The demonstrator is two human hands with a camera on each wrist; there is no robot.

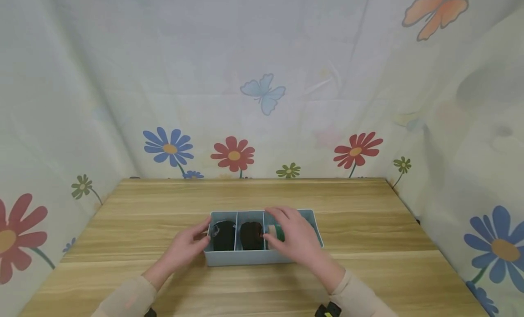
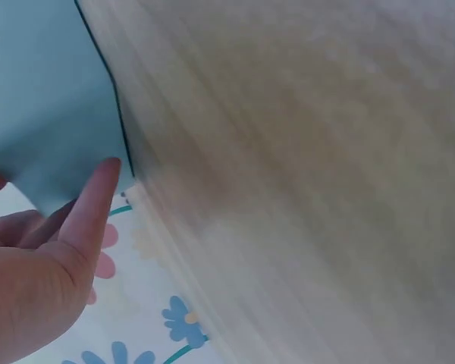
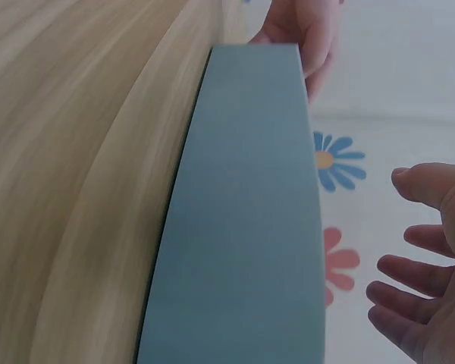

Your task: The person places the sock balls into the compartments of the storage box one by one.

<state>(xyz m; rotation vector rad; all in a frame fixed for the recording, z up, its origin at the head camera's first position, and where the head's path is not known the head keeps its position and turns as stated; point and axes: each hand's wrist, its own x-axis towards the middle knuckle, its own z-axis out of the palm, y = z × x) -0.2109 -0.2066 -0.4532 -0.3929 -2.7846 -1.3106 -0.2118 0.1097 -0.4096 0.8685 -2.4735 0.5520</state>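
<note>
A grey-blue box (image 1: 249, 258) with three compartments sits on the table. At its left end, my left hand (image 1: 187, 248) touches the end wall with fingers and thumb; in the left wrist view a straight finger (image 2: 98, 201) lies against that wall. Over the right compartment is my right hand (image 1: 298, 234), its fingers spread and holding nothing in the right wrist view. A black bundle (image 1: 224, 236) fills the left compartment and a dark brown bundle (image 1: 251, 235) the middle one. Partly hidden under my right hand lies a green and beige item (image 1: 279, 233).
The wood-grain table (image 1: 163, 203) extends around the box on all sides. Behind it hangs a pale curtain (image 1: 311, 126) printed with flowers and butterflies, which also runs along both sides.
</note>
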